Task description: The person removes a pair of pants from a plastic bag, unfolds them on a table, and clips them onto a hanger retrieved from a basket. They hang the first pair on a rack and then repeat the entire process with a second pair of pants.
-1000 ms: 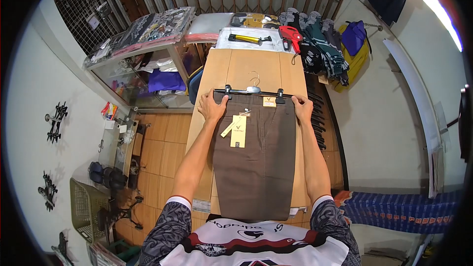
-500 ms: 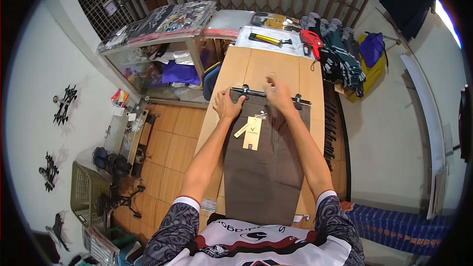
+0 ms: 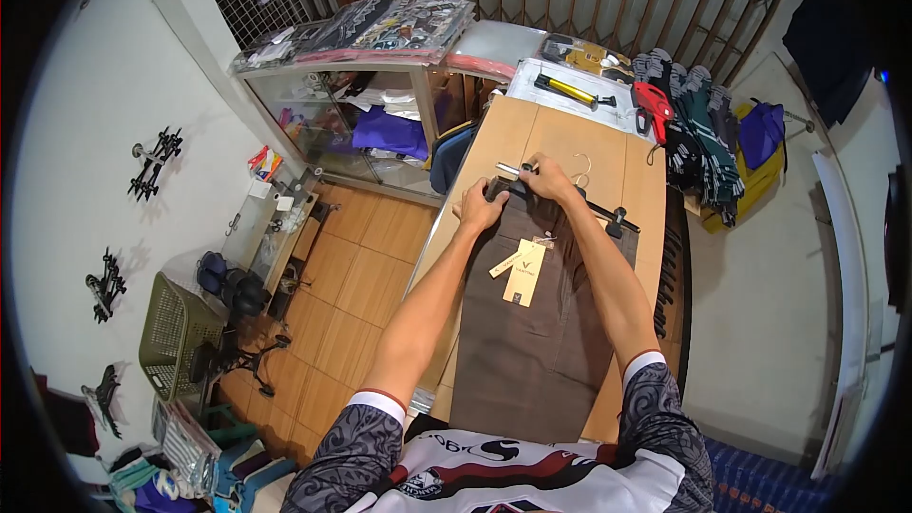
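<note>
Dark brown trousers (image 3: 513, 370) lie lengthwise on the table, with tan paper tags (image 3: 524, 275) near the waist. Across the waist runs a black clip hanger (image 3: 609, 213), its metal hook (image 3: 582, 169) pointing away from me. My left hand (image 3: 482, 206) is closed on the left corner of the waistband, thumb on top. Just beside it, my right hand (image 3: 549, 180) grips the hanger's left clip, fingers bent around it. The hanger's right clip (image 3: 617, 218) sits at the other side of the waist.
The wooden table (image 3: 560, 123) carries a yellow pump (image 3: 570, 90) and a red tool (image 3: 653, 109) at its far end. Bundled socks (image 3: 712, 142) hang at the right. A glass display case (image 3: 332, 123) stands at the left, and a green basket (image 3: 180, 332) sits lower left.
My right hand has moved from the hanger's middle to its left clip. The hanger's left end is now off the waistband and tilted. My view has turned leftward.
</note>
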`<action>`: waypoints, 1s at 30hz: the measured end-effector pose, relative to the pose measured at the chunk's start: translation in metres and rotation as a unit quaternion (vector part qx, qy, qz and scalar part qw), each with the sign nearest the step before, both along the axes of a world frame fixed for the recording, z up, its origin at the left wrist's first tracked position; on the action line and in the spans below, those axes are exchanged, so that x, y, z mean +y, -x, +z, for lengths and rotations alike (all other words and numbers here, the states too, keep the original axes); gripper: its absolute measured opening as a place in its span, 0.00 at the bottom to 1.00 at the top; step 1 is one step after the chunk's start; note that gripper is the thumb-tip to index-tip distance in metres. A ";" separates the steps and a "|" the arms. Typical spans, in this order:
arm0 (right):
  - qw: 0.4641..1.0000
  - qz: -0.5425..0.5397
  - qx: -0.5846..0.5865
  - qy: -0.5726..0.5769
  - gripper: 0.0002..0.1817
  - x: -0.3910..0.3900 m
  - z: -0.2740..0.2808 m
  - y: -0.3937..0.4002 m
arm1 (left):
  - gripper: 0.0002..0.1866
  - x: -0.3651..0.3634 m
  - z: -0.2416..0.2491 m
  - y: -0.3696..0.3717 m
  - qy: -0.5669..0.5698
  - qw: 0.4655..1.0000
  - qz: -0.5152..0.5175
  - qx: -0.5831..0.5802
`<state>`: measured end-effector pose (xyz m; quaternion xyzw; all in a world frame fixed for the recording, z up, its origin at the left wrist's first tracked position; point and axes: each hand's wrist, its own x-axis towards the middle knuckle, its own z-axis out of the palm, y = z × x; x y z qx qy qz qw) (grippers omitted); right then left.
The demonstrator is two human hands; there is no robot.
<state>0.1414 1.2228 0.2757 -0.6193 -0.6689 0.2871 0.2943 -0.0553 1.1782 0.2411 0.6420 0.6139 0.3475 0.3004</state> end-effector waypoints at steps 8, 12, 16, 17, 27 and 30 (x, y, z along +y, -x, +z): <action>0.994 -0.092 0.057 -0.025 0.19 0.015 -0.007 -0.007 | 0.18 0.002 -0.007 0.002 0.007 0.993 -0.012 -0.119; 0.991 -0.097 0.083 -0.025 0.17 0.009 -0.006 -0.002 | 0.17 0.009 -0.019 0.003 0.004 0.989 -0.027 -0.144; 0.991 -0.085 0.103 0.018 0.16 0.002 -0.002 0.002 | 0.18 0.011 -0.024 0.003 -0.009 0.985 -0.030 -0.168; 0.991 -0.082 0.104 0.025 0.16 0.001 -0.004 0.003 | 0.18 0.011 -0.025 0.003 -0.007 0.986 -0.024 -0.165; 0.997 -0.021 0.017 -0.065 0.18 -0.036 -0.002 0.017 | 0.21 0.011 -0.030 0.003 -0.010 0.993 0.020 -0.115; 0.989 -0.046 0.028 -0.137 0.22 -0.065 0.016 0.016 | 0.21 0.012 -0.033 0.003 -0.030 0.991 0.010 -0.133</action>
